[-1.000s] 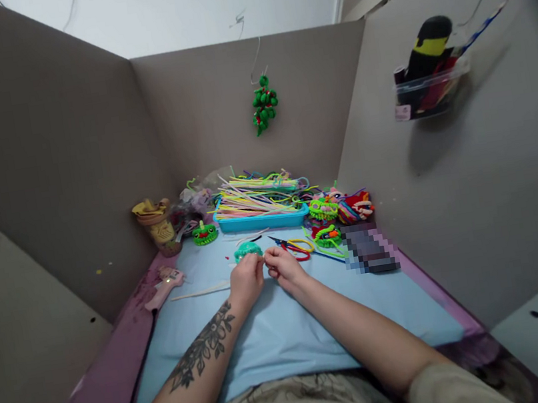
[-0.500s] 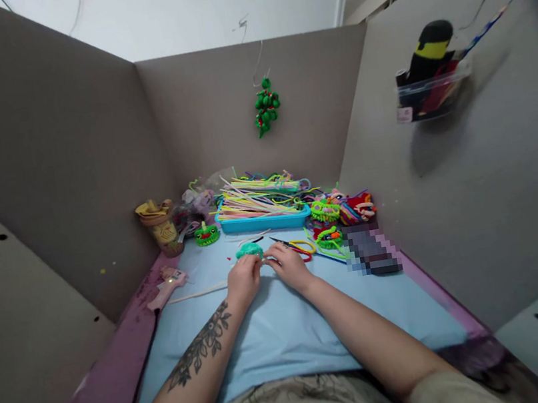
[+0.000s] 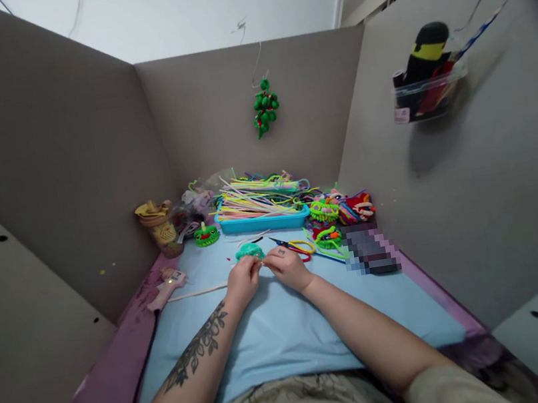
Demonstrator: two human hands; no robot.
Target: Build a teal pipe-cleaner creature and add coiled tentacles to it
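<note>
My left hand (image 3: pixel 244 278) and my right hand (image 3: pixel 286 267) meet fingertip to fingertip over the middle of the blue cloth. Both are closed in a pinch around a small pale bit, which looks like part of a white pipe cleaner (image 3: pixel 196 294). Its long end runs out leftward from behind my left wrist and lies on the cloth. Just beyond my fingers sits a fuzzy turquoise piece (image 3: pixel 249 251), partly hidden by my left hand. Scissors (image 3: pixel 299 247) with yellow and red handles lie beside my right hand.
A blue tray (image 3: pixel 264 221) full of pipe cleaners stands at the back. Fuzzy green figures (image 3: pixel 206 236) sit around it. A pink glue gun (image 3: pixel 168 289) and a cup (image 3: pixel 161 230) are at left, a dark blurred object (image 3: pixel 370 250) at right. Grey panels (image 3: pixel 255 109) enclose three sides.
My right hand has turned slightly, showing more of its back. My fingertips stay together in nearly the same place. The view has shifted a little.
</note>
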